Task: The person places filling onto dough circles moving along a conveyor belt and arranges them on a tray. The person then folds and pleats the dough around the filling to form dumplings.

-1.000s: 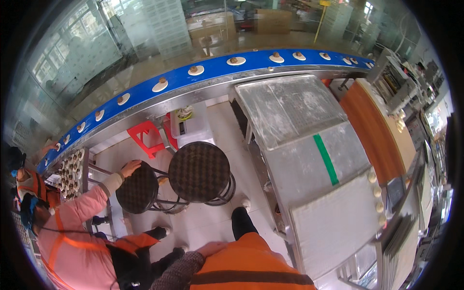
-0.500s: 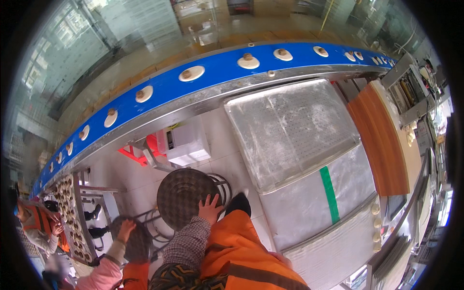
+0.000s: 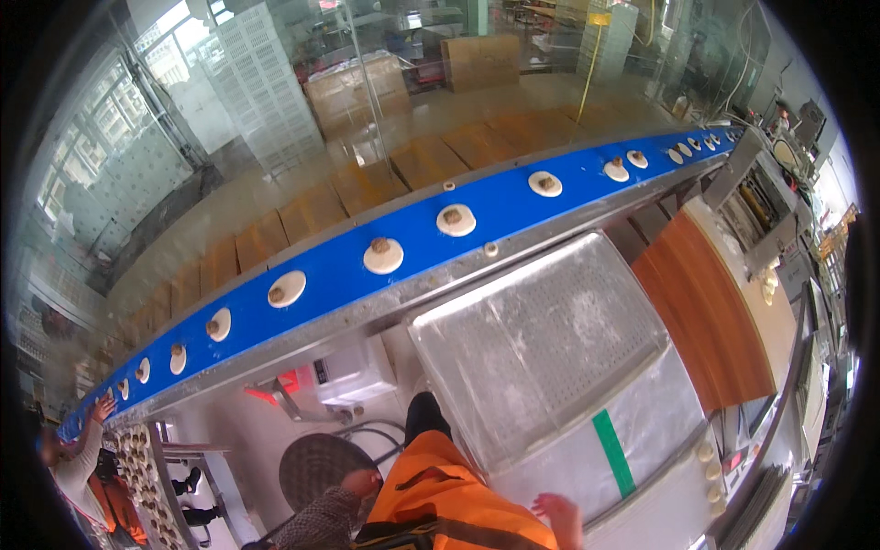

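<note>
My left hand (image 3: 362, 483), below a checked sleeve, is at the right edge of a round dark stool (image 3: 321, 469). Its fingers look bent and blurred, and whether they grip the stool edge cannot be made out. My right hand (image 3: 556, 515) is near the lower edge of the view, beside the pale sheet with a green strip (image 3: 612, 454). Its fingers are loosely apart, with nothing visible in them. A flour-dusted metal tray (image 3: 541, 344) lies above that sheet. Ahead, a blue conveyor belt (image 3: 417, 247) carries round dough pieces (image 3: 382, 257) topped with brown filling.
At the far left a co-worker's hand (image 3: 101, 410) reaches to the belt, beside a tray of filled pieces (image 3: 147, 472). A white box (image 3: 357, 371) and a red stool (image 3: 275, 392) are under the belt. A brown wooden board (image 3: 701, 316) lies to the right.
The view has tilted up and the belt sits lower. My left hand went from spread on the stool seat to its edge. My right hand has come into view. The co-worker reaches toward the belt.
</note>
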`<state>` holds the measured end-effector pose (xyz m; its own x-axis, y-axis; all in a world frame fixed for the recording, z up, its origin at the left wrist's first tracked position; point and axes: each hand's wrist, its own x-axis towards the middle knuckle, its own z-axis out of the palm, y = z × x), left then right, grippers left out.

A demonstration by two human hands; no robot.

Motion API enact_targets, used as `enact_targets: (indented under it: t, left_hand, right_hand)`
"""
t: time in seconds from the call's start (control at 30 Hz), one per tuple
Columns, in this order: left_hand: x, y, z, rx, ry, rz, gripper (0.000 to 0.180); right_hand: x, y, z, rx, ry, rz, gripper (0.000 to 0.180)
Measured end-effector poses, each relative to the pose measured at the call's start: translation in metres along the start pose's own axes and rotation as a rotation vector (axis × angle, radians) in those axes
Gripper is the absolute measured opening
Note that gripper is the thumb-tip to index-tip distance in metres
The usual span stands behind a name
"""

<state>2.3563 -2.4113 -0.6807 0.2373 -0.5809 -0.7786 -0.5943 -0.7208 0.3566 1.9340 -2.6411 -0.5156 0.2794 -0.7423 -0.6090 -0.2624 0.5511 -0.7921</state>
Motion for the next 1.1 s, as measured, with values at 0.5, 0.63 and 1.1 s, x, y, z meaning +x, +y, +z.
enact_targets:
  t: [0.5, 0.63, 1.1]
  left_hand:
    - [0.163, 0.078, -0.447, -0.266, 0.915, -0.008, 0.039]
    - [0.132, 0.053, -0.462, -0.467, 0.779, -0.004, 0.034]
    - [0.1, -0.097, -0.432, 0.244, 0.795, 0.161, 0.044]
  right_hand:
    - [0.401, -0.337, 0.364, -0.886, -0.321, -1.08, 0.043]
    - [0.414, -0.329, 0.414, -1.08, -0.506, -1.092, 0.034]
    - [0.388, -0.282, 0.529, -1.2, -0.598, -0.559, 0.026]
